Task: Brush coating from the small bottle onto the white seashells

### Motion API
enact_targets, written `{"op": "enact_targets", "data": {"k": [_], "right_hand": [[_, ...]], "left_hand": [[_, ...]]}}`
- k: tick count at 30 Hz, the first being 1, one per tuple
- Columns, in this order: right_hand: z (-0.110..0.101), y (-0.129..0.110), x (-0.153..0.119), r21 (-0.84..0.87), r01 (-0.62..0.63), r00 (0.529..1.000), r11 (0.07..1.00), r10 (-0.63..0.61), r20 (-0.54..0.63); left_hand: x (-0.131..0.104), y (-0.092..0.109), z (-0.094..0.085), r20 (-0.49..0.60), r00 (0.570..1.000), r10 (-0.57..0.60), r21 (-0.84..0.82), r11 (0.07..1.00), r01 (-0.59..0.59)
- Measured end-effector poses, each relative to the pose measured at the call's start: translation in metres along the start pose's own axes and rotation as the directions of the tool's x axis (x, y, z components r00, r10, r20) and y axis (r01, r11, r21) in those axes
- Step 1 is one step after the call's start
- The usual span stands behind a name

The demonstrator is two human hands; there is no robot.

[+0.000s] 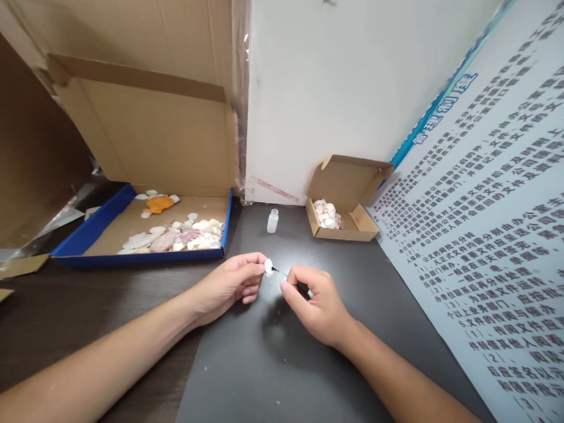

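Near the centre of the frame, my left fingers (254,269) pinch a small white shell (268,267), likely light, stiff and brittle, so I judge its rim the safest hold, while my right fingers (296,298) grip a thin dark-tipped applicator (275,269).

Small bottle (272,222): in the way just beyond the left hand (233,279).
Blue-walled box (145,259): bars the far left of that hand.
Open carton (346,234): stands beyond the right hand (316,302).
Printed poster (484,264): limits rightward passage.
Black mat (247,364): room between bottle and carton, and nearer than both hands.
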State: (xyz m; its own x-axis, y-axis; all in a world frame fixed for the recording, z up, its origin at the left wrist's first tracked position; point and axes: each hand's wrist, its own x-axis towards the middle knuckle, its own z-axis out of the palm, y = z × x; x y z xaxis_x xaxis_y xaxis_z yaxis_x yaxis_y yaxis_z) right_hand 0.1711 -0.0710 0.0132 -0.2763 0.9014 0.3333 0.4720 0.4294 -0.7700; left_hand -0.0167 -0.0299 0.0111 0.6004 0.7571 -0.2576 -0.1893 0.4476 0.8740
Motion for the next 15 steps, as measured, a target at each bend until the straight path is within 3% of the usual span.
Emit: {"op": "enact_targets", "data": {"k": [5, 15], "right_hand": [[-0.0017, -0.003, 0.0002, 0.034, 0.055, 0.996, 0.998, -0.053, -0.072], [-0.0008, -0.0015, -0.0002, 0.017, 0.033, 0.998, 0.999, -0.032, -0.045]], "left_hand": [[0.0003, -0.0009, -0.0002, -0.003, 1.0, 0.006, 0.033, 0.999, -0.006], [0.0025, -0.0054, -0.004, 0.028, 0.999, 0.025, 0.076, 0.997, -0.027]]}}
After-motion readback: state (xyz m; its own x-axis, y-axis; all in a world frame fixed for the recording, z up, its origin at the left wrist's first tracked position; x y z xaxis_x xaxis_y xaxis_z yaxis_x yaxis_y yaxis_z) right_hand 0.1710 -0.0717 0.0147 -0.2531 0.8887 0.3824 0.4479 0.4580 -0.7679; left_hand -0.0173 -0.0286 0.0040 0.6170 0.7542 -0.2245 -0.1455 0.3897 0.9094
